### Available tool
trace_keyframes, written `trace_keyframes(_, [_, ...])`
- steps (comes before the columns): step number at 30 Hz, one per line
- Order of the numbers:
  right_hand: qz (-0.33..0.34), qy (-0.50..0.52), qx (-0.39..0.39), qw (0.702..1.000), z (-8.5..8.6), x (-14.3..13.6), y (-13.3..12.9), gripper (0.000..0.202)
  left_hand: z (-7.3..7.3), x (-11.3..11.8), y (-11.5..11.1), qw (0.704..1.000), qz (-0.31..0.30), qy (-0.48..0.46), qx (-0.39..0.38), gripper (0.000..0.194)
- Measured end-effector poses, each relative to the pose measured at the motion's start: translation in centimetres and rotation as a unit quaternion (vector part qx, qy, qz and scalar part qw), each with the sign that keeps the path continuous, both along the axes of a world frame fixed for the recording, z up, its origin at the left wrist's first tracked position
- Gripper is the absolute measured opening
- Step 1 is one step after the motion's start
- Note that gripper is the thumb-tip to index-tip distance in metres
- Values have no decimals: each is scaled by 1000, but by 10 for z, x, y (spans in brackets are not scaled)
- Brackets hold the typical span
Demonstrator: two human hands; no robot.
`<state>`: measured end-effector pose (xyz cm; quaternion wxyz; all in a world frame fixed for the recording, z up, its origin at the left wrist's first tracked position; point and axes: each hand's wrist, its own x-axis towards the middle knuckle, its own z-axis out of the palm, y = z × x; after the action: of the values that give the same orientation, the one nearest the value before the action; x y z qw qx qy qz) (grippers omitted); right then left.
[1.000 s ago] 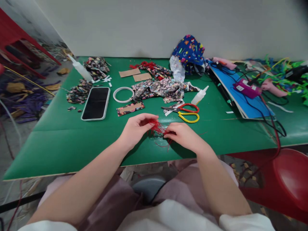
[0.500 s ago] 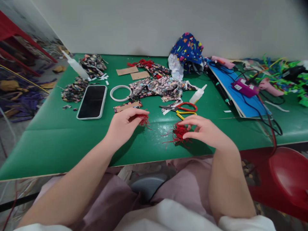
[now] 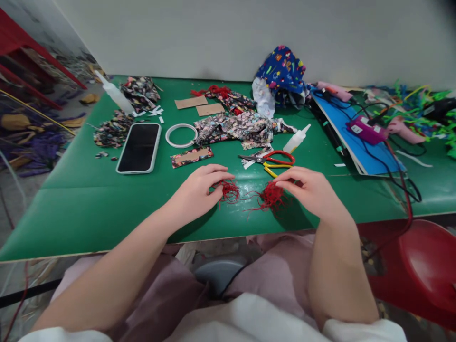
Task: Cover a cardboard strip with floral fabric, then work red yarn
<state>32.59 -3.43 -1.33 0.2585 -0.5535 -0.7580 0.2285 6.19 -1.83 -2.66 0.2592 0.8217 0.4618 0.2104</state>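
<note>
Red threads (image 3: 272, 195) lie in two tufts near the front edge of the green table (image 3: 89, 204), whose plain surface likely helps fine strands stand out. Floral cloth (image 3: 245, 129) is heaped farther back, probably to keep it out of the hands' way. The right hand (image 3: 311, 192) has thumb and forefinger together at the top of the fuller tuft, seemingly pinching just some strands so the rest splay loosely; the left hand (image 3: 197, 192) is half curled, its thumb at the smaller tuft (image 3: 231, 191), perhaps keeping the two apart. A phone (image 3: 138, 148) lies flat to the left, and scissors (image 3: 280, 155) rest just beyond the right hand, handles on its side, presumably within easy reach. That hand covers part of the yellow handle. The left fingers hide some strands, so whether they grip cannot be told; single thread ends blur together.
</note>
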Motion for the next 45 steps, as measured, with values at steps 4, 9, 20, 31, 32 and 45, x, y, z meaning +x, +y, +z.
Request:
trace_keyframes(4, [-65, 109, 57, 990, 9, -16, -9, 11, 4, 4, -6, 996, -4, -85, -25, 32])
trace_keyframes(9, [-40, 135, 159, 977, 21, -42, -21, 14, 2, 17, -19, 955, -19, -230, -186, 46])
trace_keyframes(20, [52, 85, 191, 976, 19, -62, -21, 17, 0, 30, -29, 884, 50, -388, -255, 17])
trace_keyframes(31, [88, -17, -30, 996, -13, -45, -2, 42, 20, 10, -11, 894, 149, -373, -198, 21])
trace_keyframes(32, [106, -52, -48, 992, -17, -46, -2, 51, 20, 8, -11, 894, 145, -378, -192, 21])
trace_keyframes(45, [97, -97, -10, 991, -16, -35, 2, 15, 14, -4, -3, 978, 91, -167, -82, 26])
